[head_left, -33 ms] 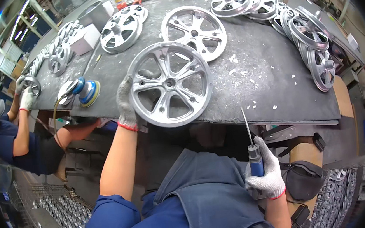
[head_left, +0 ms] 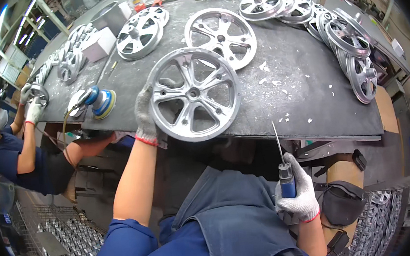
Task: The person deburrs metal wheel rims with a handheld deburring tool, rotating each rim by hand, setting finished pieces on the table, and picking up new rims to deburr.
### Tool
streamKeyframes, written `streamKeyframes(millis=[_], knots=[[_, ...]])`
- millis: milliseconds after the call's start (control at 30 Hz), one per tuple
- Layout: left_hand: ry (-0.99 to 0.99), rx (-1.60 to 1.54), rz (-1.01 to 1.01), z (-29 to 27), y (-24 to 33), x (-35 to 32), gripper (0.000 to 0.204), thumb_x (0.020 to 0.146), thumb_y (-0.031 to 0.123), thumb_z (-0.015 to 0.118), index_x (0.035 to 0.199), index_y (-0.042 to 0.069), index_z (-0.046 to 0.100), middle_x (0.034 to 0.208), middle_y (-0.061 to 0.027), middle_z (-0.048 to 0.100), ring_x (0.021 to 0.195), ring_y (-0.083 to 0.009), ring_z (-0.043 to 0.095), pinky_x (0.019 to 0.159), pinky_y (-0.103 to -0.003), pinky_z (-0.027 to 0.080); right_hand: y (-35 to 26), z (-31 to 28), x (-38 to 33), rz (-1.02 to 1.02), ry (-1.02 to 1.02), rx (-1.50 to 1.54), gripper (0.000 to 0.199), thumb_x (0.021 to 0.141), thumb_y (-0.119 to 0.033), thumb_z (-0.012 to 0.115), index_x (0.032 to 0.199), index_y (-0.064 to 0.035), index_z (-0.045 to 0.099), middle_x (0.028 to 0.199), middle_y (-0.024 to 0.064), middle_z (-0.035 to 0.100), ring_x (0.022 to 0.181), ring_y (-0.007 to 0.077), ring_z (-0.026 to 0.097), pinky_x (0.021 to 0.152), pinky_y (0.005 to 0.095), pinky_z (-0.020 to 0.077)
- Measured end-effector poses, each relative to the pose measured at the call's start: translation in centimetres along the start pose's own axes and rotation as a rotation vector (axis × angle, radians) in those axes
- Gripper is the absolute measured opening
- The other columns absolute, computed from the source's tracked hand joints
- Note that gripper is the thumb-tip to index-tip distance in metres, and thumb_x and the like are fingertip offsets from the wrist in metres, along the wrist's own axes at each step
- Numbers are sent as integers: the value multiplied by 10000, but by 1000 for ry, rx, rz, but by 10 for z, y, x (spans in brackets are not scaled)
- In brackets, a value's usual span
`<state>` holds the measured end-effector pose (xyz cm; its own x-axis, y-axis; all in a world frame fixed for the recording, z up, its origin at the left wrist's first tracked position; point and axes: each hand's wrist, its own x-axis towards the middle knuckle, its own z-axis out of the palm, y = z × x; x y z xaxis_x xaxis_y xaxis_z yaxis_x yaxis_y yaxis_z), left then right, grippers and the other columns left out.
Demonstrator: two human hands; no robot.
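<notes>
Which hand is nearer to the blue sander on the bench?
Left. The left hand grips the near wheel's left rim, just right of the sander. The right hand holds a thin file below the bench edge, much farther off.

Head view — one fisheye, looking down from above.
It faces forward over the bench (head_left: 310,93), near edge close below — far edge bent toward the rim.

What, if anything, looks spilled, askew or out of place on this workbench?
White chips lie scattered on the dark bench right of the wheel that the left hand grips. Wheels at the right edge lean in a loose, overlapping stack. The right hand holds a thin file below the bench.
</notes>
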<state>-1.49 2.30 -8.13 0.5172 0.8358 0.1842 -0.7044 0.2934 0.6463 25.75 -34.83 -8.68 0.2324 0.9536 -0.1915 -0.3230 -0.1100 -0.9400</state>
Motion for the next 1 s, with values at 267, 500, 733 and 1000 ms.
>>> streamKeyframes(millis=[267,500,733,1000], knots=[[-70,29,-190,-18,23,18,588,1086,463,627,1339,-65,677,1185,-241,778,1085,-374,777,1017,-544,635,11,49,8,-176,-268,-5,1173,742,-11,1040,1735,-52,418,1461,137,703,1184,200,710,1069,403,580],[-145,112,-332,-9,30,36,570,1048,438,706,1305,-71,692,1178,-235,777,1084,-359,777,1018,-559,635,15,63,11,-338,-223,-357,1020,773,-76,1036,1649,19,521,1479,170,722,1331,216,694,1163,392,540],[-52,177,-178,29,-12,0,554,1047,333,677,1432,-52,572,1278,-222,715,1178,-353,740,1029,-565,643,-6,73,32,-222,106,-464,1083,769,-220,1044,1668,18,490,1443,138,733,1239,162,697,1116,347,545],[-106,427,-272,52,34,81,577,1015,202,696,1506,-84,593,1319,-226,754,1121,-307,782,1000,-437,663,-54,82,63,-92,67,-705,862,915,-208,904,1674,-76,517,1469,189,735,1314,273,735,1145,384,553]])
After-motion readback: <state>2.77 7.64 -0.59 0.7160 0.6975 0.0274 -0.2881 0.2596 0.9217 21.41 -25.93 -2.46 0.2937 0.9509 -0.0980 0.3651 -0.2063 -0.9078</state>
